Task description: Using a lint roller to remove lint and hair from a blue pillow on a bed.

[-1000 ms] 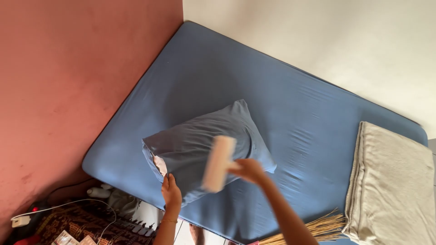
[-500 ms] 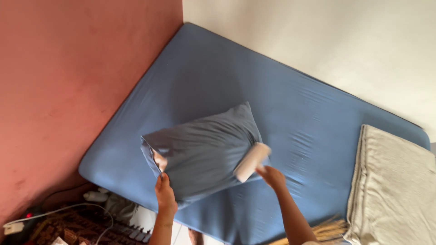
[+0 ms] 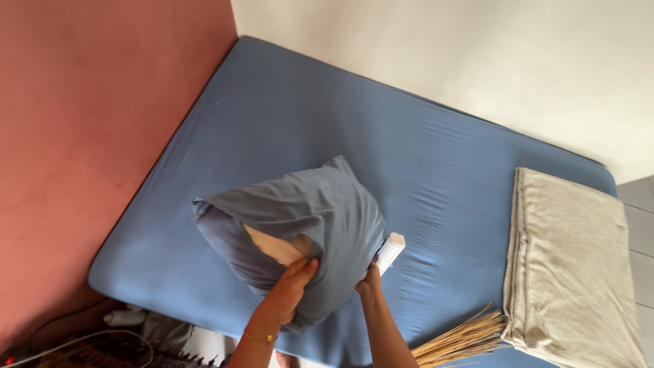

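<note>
A grey-blue pillow (image 3: 306,225) with its case partly open, showing a tan inner pillow, stands on the blue mattress (image 3: 327,116). My left hand (image 3: 287,294) grips the pillow's near edge at the opening. My right hand (image 3: 371,281) holds a white roll (image 3: 390,251) against the pillow's right side, the hand partly tucked behind the fabric.
A folded beige blanket (image 3: 572,266) lies on the mattress at the right. A straw broom head (image 3: 463,339) pokes out beside it. A pink wall (image 3: 88,136) borders the left, a white wall (image 3: 477,54) the far side. Cables and clutter (image 3: 88,341) lie on the floor at bottom left.
My right hand has brought the white roll from on top of the pillow down to its right edge. My left hand has kept its hold on the pillow's near edge.
</note>
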